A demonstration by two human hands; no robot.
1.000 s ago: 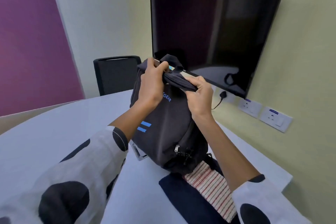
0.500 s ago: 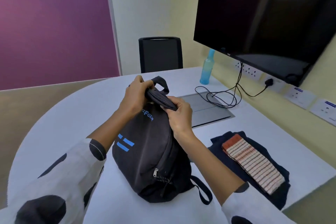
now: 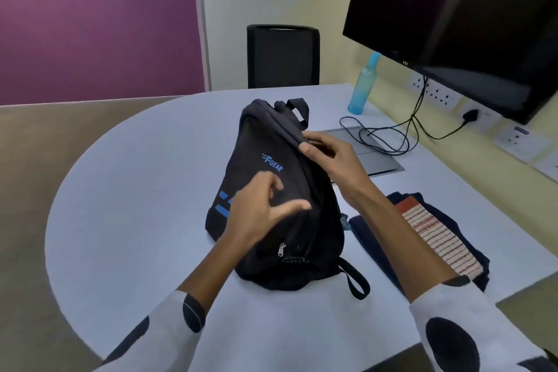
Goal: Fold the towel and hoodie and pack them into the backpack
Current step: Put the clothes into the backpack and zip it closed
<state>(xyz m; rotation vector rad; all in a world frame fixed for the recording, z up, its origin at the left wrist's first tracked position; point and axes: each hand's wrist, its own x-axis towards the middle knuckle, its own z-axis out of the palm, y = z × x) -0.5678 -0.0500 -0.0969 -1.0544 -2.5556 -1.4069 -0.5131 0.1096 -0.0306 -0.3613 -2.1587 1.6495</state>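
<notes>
A black backpack [image 3: 268, 142] with blue lettering stands upright on the white table [image 3: 136, 205], zipped along its top ridge. My right hand [image 3: 330, 155] pinches the zipper seam high on the bag's right side. Lower down, my left hand [image 3: 259, 211] rests on the bag's front with fingers spread and nothing held. To the right lies a folded dark navy hoodie [image 3: 371, 238], and a folded red-and-white striped towel [image 3: 437, 235] sits on top of it.
A blue water bottle [image 3: 362, 84] stands at the table's far side. Black cables [image 3: 389, 136] loop over a grey panel [image 3: 377, 160] set in the table. A dark wall screen [image 3: 468, 18] hangs at the right, with a black chair [image 3: 282, 54] behind the table.
My left hand has let go of the bag's top and dropped to its front. The bag has come down onto the table, and my view has tilted down and right.
</notes>
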